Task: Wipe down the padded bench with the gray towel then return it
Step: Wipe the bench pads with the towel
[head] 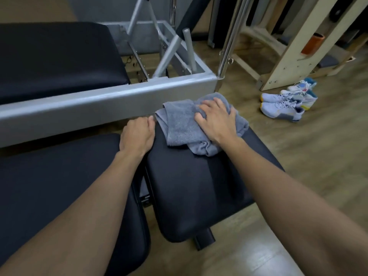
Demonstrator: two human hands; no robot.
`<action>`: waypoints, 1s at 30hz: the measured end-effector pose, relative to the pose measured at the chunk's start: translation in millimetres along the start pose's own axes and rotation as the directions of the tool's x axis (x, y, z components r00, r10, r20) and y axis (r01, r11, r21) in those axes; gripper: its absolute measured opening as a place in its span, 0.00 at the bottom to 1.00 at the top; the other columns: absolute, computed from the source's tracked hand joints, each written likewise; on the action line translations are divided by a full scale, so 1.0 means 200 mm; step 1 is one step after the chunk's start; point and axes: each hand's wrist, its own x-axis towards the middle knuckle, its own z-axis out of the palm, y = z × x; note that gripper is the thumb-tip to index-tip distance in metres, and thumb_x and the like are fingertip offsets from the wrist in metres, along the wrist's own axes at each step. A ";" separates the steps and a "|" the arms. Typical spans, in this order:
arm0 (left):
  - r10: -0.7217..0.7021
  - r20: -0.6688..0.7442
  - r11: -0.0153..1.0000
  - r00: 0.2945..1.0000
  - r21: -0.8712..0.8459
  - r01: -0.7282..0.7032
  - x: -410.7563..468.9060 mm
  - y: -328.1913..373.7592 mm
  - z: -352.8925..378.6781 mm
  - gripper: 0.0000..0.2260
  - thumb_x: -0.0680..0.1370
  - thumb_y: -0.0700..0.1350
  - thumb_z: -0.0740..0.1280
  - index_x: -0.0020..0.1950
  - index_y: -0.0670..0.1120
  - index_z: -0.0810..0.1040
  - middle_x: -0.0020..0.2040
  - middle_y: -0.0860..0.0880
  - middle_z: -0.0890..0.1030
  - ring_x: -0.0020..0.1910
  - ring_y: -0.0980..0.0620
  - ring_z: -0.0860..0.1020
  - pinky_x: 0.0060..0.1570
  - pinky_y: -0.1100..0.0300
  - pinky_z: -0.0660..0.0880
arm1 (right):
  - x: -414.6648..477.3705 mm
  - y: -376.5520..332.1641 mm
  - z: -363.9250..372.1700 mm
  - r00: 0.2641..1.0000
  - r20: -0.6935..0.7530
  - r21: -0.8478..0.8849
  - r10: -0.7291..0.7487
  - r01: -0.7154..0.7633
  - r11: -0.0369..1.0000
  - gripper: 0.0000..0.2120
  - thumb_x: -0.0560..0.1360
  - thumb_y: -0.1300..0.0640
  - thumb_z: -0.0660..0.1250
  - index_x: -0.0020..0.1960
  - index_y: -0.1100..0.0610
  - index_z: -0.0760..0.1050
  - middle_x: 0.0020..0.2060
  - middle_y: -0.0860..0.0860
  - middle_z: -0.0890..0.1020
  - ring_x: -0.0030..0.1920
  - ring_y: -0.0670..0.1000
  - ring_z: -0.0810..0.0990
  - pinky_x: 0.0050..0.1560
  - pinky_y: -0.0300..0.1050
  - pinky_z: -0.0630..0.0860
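Two hands are down, but only one works the cloth. The right hand (216, 120) lies palm-down on the gray towel (183, 126), fingers spread and pressing rather than closed round it. The towel is bunched under it at the far end of the padded bench (189, 186), spilling out toward 9 o'clock of the hand. From there the pad's long axis runs back toward 6 o'clock, so the bare black surface lies along a straight pull toward the body. At 9 o'clock, just beside the towel's corner, the left hand (137, 134) rests on the seam with the neighbouring pad (59, 186). Its fingers fold over the far edge, and whether they grip cannot be told. The right hand is plainly the nearer one.
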 end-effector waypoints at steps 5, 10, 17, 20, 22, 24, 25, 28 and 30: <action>0.013 0.011 1.000 1.000 -0.005 -0.012 -0.01 0.00 -0.01 0.22 0.83 0.49 0.53 0.43 0.37 0.79 0.46 0.33 0.81 0.45 0.32 0.78 0.43 0.48 0.72 | -0.38 0.27 -0.13 0.998 0.061 -0.027 0.013 -0.011 1.000 0.23 0.76 0.43 0.54 0.68 0.44 0.72 0.74 0.42 0.67 0.78 0.48 0.53 0.71 0.64 0.53; -0.008 0.000 1.000 1.000 -0.012 0.008 -0.02 0.01 -0.02 0.21 0.83 0.49 0.54 0.43 0.37 0.79 0.45 0.33 0.81 0.44 0.32 0.78 0.41 0.49 0.70 | -0.75 0.41 -0.20 0.998 0.041 -0.039 0.055 -0.053 0.998 0.31 0.72 0.37 0.48 0.70 0.43 0.70 0.74 0.42 0.67 0.78 0.47 0.52 0.71 0.60 0.54; -0.006 -0.048 0.996 0.999 0.085 0.010 0.00 -0.03 0.06 0.22 0.83 0.49 0.52 0.41 0.39 0.79 0.43 0.37 0.82 0.43 0.36 0.79 0.38 0.53 0.64 | -0.56 0.31 -0.12 0.993 -0.016 -0.096 0.118 -0.119 0.988 0.28 0.73 0.39 0.52 0.70 0.46 0.71 0.72 0.45 0.69 0.76 0.53 0.58 0.66 0.66 0.59; 0.009 -0.043 0.991 0.999 0.134 -0.003 0.01 -0.03 0.07 0.22 0.84 0.49 0.51 0.41 0.40 0.79 0.42 0.39 0.83 0.42 0.38 0.80 0.37 0.53 0.64 | -0.19 0.24 -0.05 0.993 -0.042 -0.075 0.112 -0.115 0.991 0.22 0.77 0.44 0.57 0.70 0.46 0.68 0.72 0.46 0.68 0.75 0.53 0.59 0.66 0.67 0.59; -0.002 -0.032 0.988 0.999 0.156 0.007 0.01 -0.02 0.08 0.22 0.84 0.49 0.51 0.42 0.39 0.79 0.42 0.39 0.83 0.42 0.38 0.80 0.37 0.53 0.64 | 0.02 0.19 -0.02 0.992 -0.048 -0.072 0.116 -0.119 0.990 0.21 0.77 0.44 0.54 0.68 0.46 0.70 0.69 0.47 0.71 0.71 0.54 0.63 0.63 0.68 0.61; -0.017 -0.009 0.987 1.000 0.160 0.018 0.01 0.00 0.07 0.22 0.84 0.48 0.51 0.44 0.38 0.80 0.44 0.38 0.83 0.44 0.37 0.80 0.37 0.52 0.68 | 0.14 0.12 -0.02 0.990 -0.015 -0.092 0.141 -0.142 0.986 0.22 0.76 0.44 0.51 0.64 0.46 0.73 0.66 0.48 0.74 0.68 0.56 0.66 0.62 0.68 0.61; -0.023 0.017 0.987 1.000 0.162 0.020 0.01 0.02 0.06 0.22 0.84 0.49 0.51 0.45 0.38 0.80 0.45 0.38 0.83 0.45 0.36 0.80 0.38 0.51 0.70 | 0.15 0.09 -0.03 0.987 0.013 -0.107 0.158 -0.155 0.982 0.22 0.76 0.44 0.50 0.64 0.47 0.73 0.66 0.49 0.74 0.68 0.56 0.65 0.62 0.69 0.60; -0.042 0.094 0.993 0.995 0.117 0.031 0.00 0.04 0.02 0.24 0.84 0.51 0.49 0.50 0.39 0.80 0.50 0.38 0.82 0.50 0.36 0.80 0.45 0.48 0.74 | 0.01 0.08 -0.07 0.982 0.098 -0.141 0.162 -0.148 0.979 0.23 0.78 0.42 0.50 0.70 0.47 0.67 0.73 0.47 0.66 0.76 0.56 0.55 0.67 0.71 0.55; -0.011 0.062 0.999 0.998 0.035 0.008 -0.04 0.05 -0.03 0.27 0.84 0.54 0.47 0.50 0.40 0.80 0.51 0.39 0.82 0.51 0.37 0.79 0.49 0.47 0.74 | -0.19 0.08 -0.08 0.988 0.089 -0.156 0.125 -0.110 0.982 0.27 0.76 0.40 0.48 0.73 0.45 0.65 0.75 0.46 0.64 0.77 0.54 0.52 0.68 0.70 0.55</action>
